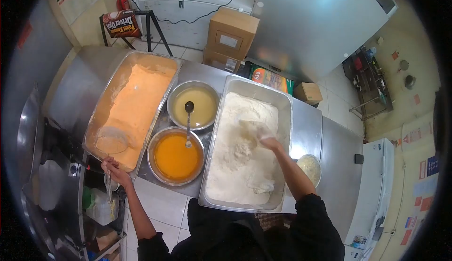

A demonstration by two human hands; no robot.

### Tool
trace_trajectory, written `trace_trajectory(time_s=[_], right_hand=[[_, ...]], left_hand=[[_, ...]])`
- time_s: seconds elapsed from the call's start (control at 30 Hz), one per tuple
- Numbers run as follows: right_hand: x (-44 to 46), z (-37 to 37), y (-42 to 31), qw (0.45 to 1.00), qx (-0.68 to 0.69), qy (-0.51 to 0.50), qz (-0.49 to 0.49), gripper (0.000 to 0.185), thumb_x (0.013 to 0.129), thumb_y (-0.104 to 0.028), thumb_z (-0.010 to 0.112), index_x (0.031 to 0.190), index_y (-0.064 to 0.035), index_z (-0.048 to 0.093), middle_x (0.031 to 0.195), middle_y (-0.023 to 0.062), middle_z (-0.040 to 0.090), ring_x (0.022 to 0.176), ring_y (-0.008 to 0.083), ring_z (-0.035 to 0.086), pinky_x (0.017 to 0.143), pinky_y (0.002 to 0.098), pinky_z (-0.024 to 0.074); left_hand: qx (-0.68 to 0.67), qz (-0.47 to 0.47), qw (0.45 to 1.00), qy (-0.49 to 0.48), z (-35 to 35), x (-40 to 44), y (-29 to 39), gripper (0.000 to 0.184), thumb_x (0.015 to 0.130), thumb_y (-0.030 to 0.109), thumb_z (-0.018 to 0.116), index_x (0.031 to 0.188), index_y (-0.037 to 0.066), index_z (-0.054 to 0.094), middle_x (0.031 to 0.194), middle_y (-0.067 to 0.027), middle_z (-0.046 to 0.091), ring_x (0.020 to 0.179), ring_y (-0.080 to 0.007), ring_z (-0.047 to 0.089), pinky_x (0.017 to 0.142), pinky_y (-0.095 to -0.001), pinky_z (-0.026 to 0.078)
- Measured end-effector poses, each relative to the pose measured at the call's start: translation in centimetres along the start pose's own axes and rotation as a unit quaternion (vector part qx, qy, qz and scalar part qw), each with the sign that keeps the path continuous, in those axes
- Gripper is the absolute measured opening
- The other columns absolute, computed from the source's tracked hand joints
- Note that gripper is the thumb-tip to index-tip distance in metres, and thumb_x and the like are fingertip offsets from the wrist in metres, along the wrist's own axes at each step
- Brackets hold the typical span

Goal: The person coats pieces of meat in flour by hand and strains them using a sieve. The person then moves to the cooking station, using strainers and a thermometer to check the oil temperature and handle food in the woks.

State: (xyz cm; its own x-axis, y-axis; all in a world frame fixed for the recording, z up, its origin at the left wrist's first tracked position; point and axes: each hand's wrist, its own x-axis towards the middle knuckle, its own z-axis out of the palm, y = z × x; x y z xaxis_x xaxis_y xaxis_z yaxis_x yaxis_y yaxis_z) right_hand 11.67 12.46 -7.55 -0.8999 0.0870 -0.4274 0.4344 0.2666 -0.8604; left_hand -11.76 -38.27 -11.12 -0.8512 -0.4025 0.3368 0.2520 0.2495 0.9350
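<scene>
My left hand [116, 171] is closed around the handle of a wire strainer [111, 140]. The strainer's round mesh lies over the near end of a metal tray of orange powder [134, 101]. My right hand [264, 135] is over a deep metal tray [285, 105] of white flour [230, 169], smeared by motion, so its fingers cannot be made out. Loose, lumpy flour lies beside it, and a pale clump [260, 185] sits near the tray's front right corner.
Between the trays stand a bowl of pale yellow liquid [204, 103] with a black-ended ladle [189, 106] in it, and a bowl of orange liquid [176, 157]. A smaller bowl of pale food [309, 167] stands right of the flour tray. Cardboard boxes [230, 32] are behind the table.
</scene>
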Motion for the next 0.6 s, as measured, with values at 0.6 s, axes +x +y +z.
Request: trace_trajectory(time_s=[0.6], right_hand=[[1.2,3.9,0.2,0.964,-0.257,0.062,0.033,0.068,0.071,-0.029,0.068,0.127,-0.0018,0.041,0.115,0.0232,0.053,0.106,0.0344,0.051,0.091,0.0370,0.0408]], left_hand=[[0.022,0.025,0.999,-0.004,0.1,-0.3,0.8,0.031,0.098,0.031,0.035,0.085,0.004,0.044,0.077,-0.0015,0.044,0.064,-0.0106,0.035,0.060,-0.0236,0.032]])
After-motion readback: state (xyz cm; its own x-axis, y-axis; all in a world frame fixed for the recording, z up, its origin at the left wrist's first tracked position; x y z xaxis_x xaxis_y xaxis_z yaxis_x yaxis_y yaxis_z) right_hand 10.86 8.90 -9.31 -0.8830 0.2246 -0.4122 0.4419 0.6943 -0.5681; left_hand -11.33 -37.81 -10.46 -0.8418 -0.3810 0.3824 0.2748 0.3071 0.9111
